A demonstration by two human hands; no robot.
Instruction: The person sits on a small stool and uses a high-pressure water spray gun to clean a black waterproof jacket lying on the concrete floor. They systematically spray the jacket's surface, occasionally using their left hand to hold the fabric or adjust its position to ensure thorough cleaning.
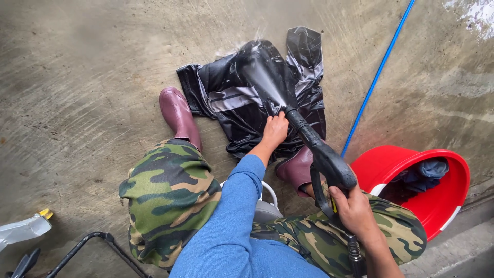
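Centre frame, on the wet concrete floor (77, 92), a black waterproof jacket (242, 103) with grey reflective bands lies spread flat between two maroon rubber boots (177, 116). Left hand (275, 129) presses down on the jacket's lower edge, fingers closed on the fabric — apparently to pin it against the force of the water. Right hand (355, 211), lower right, has its grip wrapped fully around the handle of a black pressure-washer lance (321, 154), angled up and left so the spray fans across the jacket. A blue hose (378, 74) runs along the upper right; a red basin (442, 190) holding dark cloth sits at right. Trigger finger is hidden by the handle — the seat beneath the camouflage trousers (170, 201) is largely covered, and objects at lower left are cut off.
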